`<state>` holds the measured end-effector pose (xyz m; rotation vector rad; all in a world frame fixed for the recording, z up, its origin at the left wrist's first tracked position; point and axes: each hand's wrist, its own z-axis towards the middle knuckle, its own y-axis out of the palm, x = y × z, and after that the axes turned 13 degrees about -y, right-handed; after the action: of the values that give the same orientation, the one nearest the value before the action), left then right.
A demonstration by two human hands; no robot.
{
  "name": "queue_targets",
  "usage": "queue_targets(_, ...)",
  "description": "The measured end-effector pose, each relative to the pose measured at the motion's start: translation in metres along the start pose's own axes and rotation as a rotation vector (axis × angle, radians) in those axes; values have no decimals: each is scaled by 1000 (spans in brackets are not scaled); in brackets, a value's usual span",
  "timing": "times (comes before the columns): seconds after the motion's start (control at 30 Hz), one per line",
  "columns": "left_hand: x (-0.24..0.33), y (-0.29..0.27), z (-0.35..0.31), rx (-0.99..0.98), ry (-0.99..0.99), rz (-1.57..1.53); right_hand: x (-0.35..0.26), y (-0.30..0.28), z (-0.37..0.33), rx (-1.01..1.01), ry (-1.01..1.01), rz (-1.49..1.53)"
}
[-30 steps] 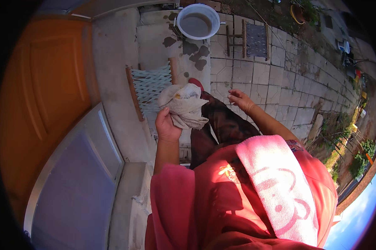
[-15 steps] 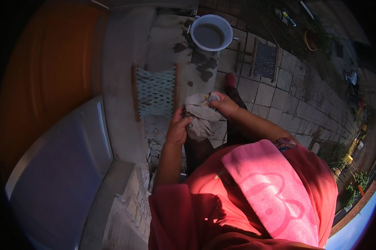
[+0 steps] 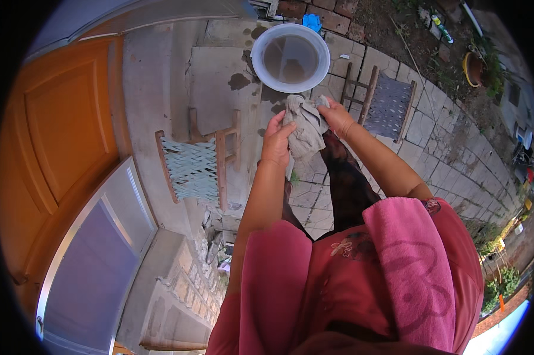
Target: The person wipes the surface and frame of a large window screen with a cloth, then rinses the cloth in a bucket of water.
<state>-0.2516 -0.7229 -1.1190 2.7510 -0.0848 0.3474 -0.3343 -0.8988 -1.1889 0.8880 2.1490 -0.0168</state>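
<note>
A crumpled greyish-beige cloth [image 3: 305, 131] hangs between my two hands, in front of my legs. My left hand [image 3: 276, 142] grips its left edge, with the thumb lying on top of the fabric. The upper right part of the cloth is pinched in my right hand [image 3: 338, 119]. Just beyond my hands stands a white basin [image 3: 259, 59] of murky grey-brown water, with the cloth near its front rim but apart from it. The fingertips of both hands are partly hidden by the fabric.
A woven stool [image 3: 191, 168] stands at the left, and a grey woven stool [image 3: 389, 106] at the right. An orange door [image 3: 71, 124] and a paler screen door [image 3: 89, 254] line the left side. Wet patches [image 3: 239, 81] mark the concrete. A pink towel [image 3: 406, 260] hangs over my chest.
My hands and the cloth have moved forward, nearer to the basin. The view has shifted and brightened. Both hands keep their hold on the cloth.
</note>
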Motion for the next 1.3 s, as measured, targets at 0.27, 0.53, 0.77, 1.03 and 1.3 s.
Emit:
queue_targets(0.27, 64, 29, 134, 34, 93, 9, -36, -19, 132, 76, -96, -228)
queue_targets(0.53, 73, -2, 278, 331, -95, 224, 17, -19, 287, 270, -116, -896)
queue_targets(0.77, 62, -13, 336, 329, -192, 3, 59, 5, 338, -69, 153, -1035)
queue_targets(1.03, 56, -14, 350, 352, -218, -132, 89, 25, 340, 582, 132, -993)
queue_targets(1.3, 76, -8, 363, 268, -217, -194, 93, 2, 341, 458, 167, -690)
